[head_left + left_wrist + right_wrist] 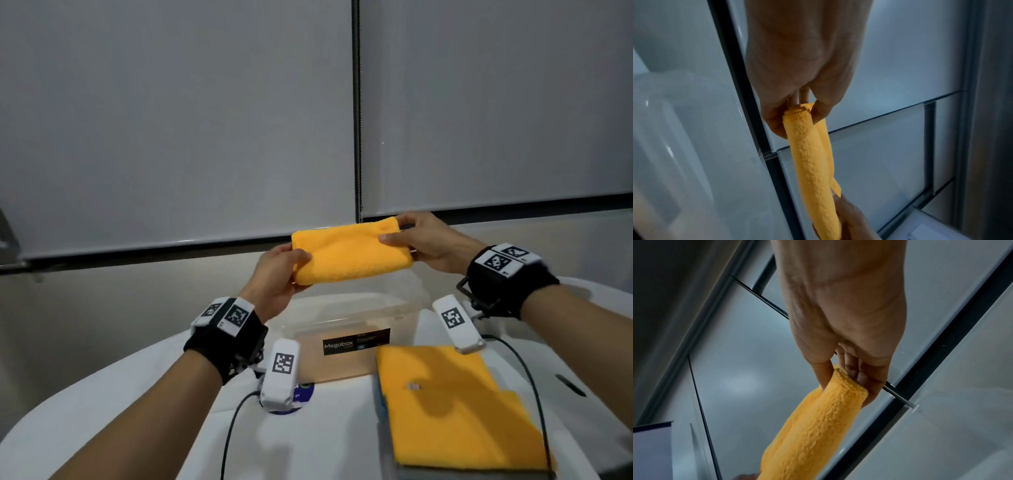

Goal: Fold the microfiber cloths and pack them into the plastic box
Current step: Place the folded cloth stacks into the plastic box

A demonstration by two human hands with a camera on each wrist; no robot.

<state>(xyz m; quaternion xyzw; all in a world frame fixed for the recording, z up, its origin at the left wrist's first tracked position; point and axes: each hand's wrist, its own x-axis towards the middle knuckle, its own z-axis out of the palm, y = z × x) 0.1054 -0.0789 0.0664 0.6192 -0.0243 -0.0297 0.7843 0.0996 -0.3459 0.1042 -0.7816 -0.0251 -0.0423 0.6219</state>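
Observation:
A folded yellow microfiber cloth (351,253) hangs in the air above the clear plastic box (342,318), held at both ends. My left hand (279,274) pinches its left end between thumb and fingers, and my right hand (416,240) pinches its right end. The left wrist view shows that cloth (813,170) as a thick roll leaving my left hand (797,112). In the right wrist view the cloth (813,426) runs down from my right hand (846,379). A stack of flat yellow cloths (455,404) lies on the table to the right of the box.
The round white table (137,394) carries the box, which bears a black "Megabox" label (356,341). A blue-rimmed round mark (301,394) sits near the box's left corner. Grey roller blinds (171,120) with a bead chain (358,137) hang behind. Cables (229,438) trail from both wrists.

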